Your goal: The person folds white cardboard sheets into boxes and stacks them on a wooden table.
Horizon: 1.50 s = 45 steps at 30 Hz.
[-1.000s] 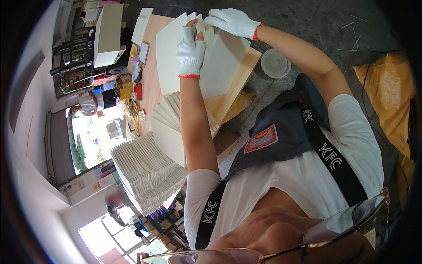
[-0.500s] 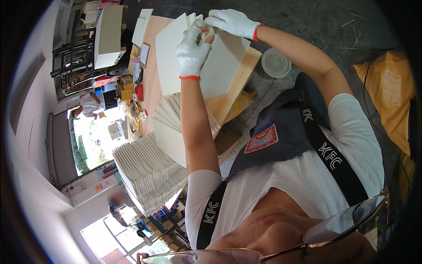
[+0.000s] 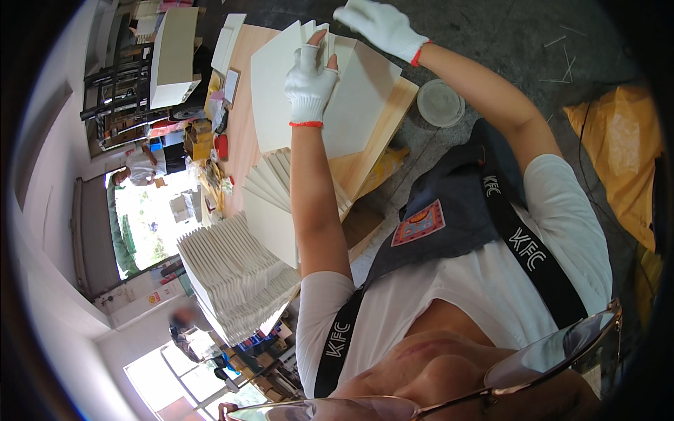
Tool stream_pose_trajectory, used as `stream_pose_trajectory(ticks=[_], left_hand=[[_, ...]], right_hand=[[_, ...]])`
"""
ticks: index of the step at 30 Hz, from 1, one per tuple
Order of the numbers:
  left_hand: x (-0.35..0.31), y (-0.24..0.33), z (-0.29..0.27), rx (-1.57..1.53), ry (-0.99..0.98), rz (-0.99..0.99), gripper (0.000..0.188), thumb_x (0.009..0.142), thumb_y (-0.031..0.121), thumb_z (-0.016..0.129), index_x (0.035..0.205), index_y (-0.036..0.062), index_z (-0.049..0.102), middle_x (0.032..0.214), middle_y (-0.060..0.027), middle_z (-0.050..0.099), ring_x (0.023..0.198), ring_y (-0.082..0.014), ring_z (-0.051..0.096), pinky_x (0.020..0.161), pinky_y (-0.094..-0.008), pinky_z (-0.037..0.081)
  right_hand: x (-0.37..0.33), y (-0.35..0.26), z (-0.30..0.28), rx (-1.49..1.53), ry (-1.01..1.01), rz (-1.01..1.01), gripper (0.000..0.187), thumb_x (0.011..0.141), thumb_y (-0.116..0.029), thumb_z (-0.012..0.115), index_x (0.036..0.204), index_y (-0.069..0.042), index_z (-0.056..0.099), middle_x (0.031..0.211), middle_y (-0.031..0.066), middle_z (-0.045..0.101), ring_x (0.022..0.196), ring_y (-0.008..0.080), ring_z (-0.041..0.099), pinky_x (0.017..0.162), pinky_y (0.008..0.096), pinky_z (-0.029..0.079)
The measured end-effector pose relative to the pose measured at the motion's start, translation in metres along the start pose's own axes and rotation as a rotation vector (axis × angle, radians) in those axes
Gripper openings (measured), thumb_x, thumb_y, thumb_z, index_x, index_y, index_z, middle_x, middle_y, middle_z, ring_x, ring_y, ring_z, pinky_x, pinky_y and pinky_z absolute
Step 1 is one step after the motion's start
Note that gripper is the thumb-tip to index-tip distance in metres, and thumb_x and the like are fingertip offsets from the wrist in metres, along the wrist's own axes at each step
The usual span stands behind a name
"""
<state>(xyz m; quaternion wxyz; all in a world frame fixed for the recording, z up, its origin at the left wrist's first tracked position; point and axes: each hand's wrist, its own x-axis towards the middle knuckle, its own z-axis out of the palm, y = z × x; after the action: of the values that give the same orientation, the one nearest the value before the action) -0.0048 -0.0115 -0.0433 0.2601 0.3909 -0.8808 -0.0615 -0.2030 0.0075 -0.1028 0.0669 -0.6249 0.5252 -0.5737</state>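
White sheets: folded, standing on edge at the far end of the desk, upper middle of view; several narrow edges fan out at the top. Count not readable, since the left hand (image 3: 310,85) covers part of the white sheets (image 3: 368,98).
Left hand: white glove, red cuff; thumb and one bare fingertip spread apart over the fan. Remaining fingers hidden; cannot tell whether a sheet is pinched.
Right hand (image 3: 385,29): gloved, fingers extended, nothing seen in it; just beyond the fan's outer edge. Fingertips blurred, glove's upper edge close to the dark rim.
Desk (image 3: 239,133): pale wood; mostly covered, its near part hidden by the left forearm.
Fanned sheets (image 3: 267,181): beside the left forearm, partly behind it.
Tall stack (image 3: 242,277): many folded white sheets, wavy edges; lower layers hard to separate.
Round tub (image 3: 440,103): on the floor right of the desk; contents unclear.
Yellow bag (image 3: 618,151): far right, bent by the lens.
Co-workers: one by the bright doorway, small; one near the window, head blurred.
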Motion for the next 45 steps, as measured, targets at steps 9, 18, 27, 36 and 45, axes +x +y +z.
stream_pose_trajectory(ticks=[9,18,27,36,45], left_hand=[[-0.009,-0.008,-0.015,-0.187,0.177,-0.099,0.066,0.078,0.015,0.077,0.138,0.0176,0.049,0.131,-0.0145,0.057,0.121,-0.0323,0.055,0.099,-0.0396,0.046],[-0.178,0.037,-0.036,-0.63,1.139,-0.605,0.06,0.094,0.015,0.053,0.149,0.0101,0.031,0.15,-0.014,0.036,0.139,-0.0268,0.034,0.114,-0.0408,0.027],[-0.214,0.088,-0.013,-2.189,0.595,-0.965,0.052,0.099,0.033,0.05,0.14,0.0049,0.036,0.135,-0.0127,0.053,0.128,-0.0318,0.051,0.109,-0.0507,0.041],[-0.24,0.093,-0.041,-1.621,0.883,-0.937,0.051,0.095,0.016,0.054,0.14,-0.0003,0.037,0.139,-0.0158,0.049,0.127,-0.032,0.052,0.108,-0.0464,0.042],[-0.309,0.009,-0.119,-1.396,1.538,-0.703,0.039,0.093,0.013,0.06,0.128,0.0007,0.05,0.126,-0.0131,0.056,0.116,-0.0261,0.055,0.104,-0.042,0.046]], right_hand=[[0.01,-0.048,0.019,0.844,-0.64,0.788,0.039,0.094,-0.04,0.056,0.1,-0.003,0.064,0.076,0.0057,0.062,0.053,0.0099,0.052,0.045,0.0236,0.042],[-0.02,-0.057,-0.006,0.955,-0.444,0.875,0.024,0.095,-0.025,0.061,0.113,-0.007,0.061,0.078,-0.0007,0.059,0.053,0.0033,0.049,0.042,0.0194,0.036],[-0.047,-0.059,-0.089,0.788,-0.501,0.992,0.026,0.096,-0.026,0.061,0.11,-0.005,0.062,0.057,-0.0063,0.048,0.038,0.0014,0.038,0.032,0.0187,0.023],[-0.024,-0.083,-0.027,0.846,-0.678,0.834,0.038,0.094,-0.027,0.061,0.121,0.0,0.059,0.084,0.0029,0.065,0.044,0.0019,0.044,0.034,0.0187,0.031],[-0.067,-0.285,0.146,0.538,-1.229,0.528,0.053,0.08,-0.043,0.077,0.101,0.005,0.066,0.099,0.0093,0.066,0.088,0.0142,0.061,0.073,0.0264,0.049]])
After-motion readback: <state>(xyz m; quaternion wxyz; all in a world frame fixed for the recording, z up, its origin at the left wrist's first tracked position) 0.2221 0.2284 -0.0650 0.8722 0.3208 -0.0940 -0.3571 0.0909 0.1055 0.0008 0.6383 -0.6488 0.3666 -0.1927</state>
